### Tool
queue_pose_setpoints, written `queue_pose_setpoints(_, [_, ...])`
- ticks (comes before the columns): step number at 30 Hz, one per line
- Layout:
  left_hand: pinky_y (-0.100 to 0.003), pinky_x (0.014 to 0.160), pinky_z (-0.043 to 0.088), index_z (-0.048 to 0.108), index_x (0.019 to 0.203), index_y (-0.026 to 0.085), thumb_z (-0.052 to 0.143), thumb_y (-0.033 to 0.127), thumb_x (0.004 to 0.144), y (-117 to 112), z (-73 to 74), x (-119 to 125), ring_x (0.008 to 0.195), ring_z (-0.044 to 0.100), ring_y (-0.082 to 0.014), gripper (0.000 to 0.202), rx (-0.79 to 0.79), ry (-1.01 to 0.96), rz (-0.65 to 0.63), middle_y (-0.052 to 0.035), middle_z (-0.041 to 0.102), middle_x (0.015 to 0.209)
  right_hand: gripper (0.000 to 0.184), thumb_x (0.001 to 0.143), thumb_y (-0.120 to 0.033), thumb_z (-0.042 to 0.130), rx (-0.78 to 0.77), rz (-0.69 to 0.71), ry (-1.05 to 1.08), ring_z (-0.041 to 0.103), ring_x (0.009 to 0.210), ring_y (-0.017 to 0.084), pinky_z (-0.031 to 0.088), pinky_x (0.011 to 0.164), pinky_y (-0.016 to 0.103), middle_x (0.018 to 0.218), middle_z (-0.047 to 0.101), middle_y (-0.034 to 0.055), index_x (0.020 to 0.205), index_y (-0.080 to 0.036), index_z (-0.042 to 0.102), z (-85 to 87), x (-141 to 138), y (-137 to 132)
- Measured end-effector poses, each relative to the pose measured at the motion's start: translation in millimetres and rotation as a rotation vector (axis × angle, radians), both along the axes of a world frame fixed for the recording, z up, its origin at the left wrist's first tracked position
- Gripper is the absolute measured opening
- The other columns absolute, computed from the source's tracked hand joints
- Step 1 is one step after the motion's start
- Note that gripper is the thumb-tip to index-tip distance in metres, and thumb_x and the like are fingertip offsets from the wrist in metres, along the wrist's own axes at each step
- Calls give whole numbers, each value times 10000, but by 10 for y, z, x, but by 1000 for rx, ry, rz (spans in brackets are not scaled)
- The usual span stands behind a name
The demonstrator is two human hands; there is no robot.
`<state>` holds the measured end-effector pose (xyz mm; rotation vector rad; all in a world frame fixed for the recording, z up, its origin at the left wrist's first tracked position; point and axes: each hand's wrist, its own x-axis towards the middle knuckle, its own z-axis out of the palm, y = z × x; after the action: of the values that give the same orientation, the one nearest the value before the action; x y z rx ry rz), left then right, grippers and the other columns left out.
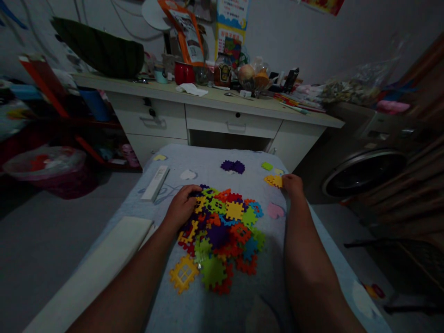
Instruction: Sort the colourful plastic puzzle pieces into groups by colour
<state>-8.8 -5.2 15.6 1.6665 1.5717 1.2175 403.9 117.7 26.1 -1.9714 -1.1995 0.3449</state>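
A heap of colourful plastic interlocking building tiles (pixel 219 235) with toothed edges lies on a blue cloth-covered table (pixel 222 314). My left hand (pixel 182 206) is at the heap's upper left edge, its fingers curled in against the tiles; whatever they pinch is hidden. Off to the right, my right hand (pixel 293 184) pinches the end of a yellow tile (pixel 273 180) that lies flat on the cloth. Behind that tile is a small green tile (pixel 267 165). Purple tiles (pixel 232 166) lie apart from the heap, near the far side. A yellow window tile (pixel 184 274) rests at the heap's near left.
A white box (pixel 156 184) lies at the table's left, with a long pale board (pixel 114 249) nearer. Beyond stands a white desk (pixel 239 114) with a jar (pixel 222 69), a red mug (pixel 184 73) and other items. A washing machine (pixel 360 162) is at right.
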Motion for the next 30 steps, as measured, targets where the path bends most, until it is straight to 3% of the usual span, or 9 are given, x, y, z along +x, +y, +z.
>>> queue_pose_setpoints(8, [-437, 1050, 432, 666, 992, 222, 464, 179, 672, 5, -13, 0, 1103, 584, -246, 380, 4, 1, 6, -51, 651, 1120, 284, 660, -109, 530, -119, 10, -344, 660, 884, 243, 471, 782, 305, 942, 731, 155, 848, -129, 741, -3, -77, -48])
queue_pose_setpoints(13, [-441, 1050, 430, 664, 993, 214, 461, 181, 675, 5, -16, 4, 1118, 582, -249, 379, 0, -5, 5, -59, 647, 1117, 296, 649, -109, 538, -109, -9, -350, 652, 884, 243, 469, 800, 309, 905, 721, 142, 865, -132, 738, 49, -96, -73])
queue_pose_setpoints(17, [-445, 1048, 427, 660, 997, 210, 457, 179, 678, -2, -5, 11, 1113, 582, -250, 379, -7, -4, 7, -61, 644, 1115, 240, 688, -171, 551, -21, 31, -257, 627, 815, 208, 467, 764, 303, 875, 706, 108, 866, -136, 708, 199, -113, -38])
queue_pose_setpoints(19, [-444, 1052, 425, 661, 996, 208, 458, 177, 678, -1, -4, 10, 1116, 582, -250, 378, -5, 0, 9, -63, 644, 1118, 196, 702, -223, 568, 14, 157, -146, 603, 735, 175, 459, 698, 280, 805, 688, 68, 837, -146, 688, 311, -192, -26])
queue_pose_setpoints(21, [-441, 1060, 420, 661, 1000, 206, 460, 177, 681, 1, -9, 7, 1122, 581, -249, 378, 0, 1, 6, -63, 643, 1126, 166, 700, -267, 597, -8, 372, -33, 571, 658, 145, 439, 634, 253, 717, 654, 26, 802, -158, 671, 427, -341, -40])
queue_pose_setpoints(26, [-441, 1063, 419, 657, 1016, 220, 460, 176, 685, 1, -25, -3, 1129, 580, -248, 387, -2, -3, -2, -54, 642, 1135, 171, 671, -292, 662, -301, 963, 50, 527, 580, 108, 399, 568, 218, 629, 612, -17, 781, -161, 678, 614, -912, -174])
queue_pose_setpoints(30, [-441, 1067, 415, 656, 1012, 220, 460, 173, 682, 7, -40, -8, 1137, 575, -249, 386, -3, -8, -3, -57, 643, 1138, 170, 686, -291, 681, -478, 1262, 10, 574, 656, 119, 426, 614, 223, 709, 665, -10, 802, -167, 687, 659, -1312, -293])
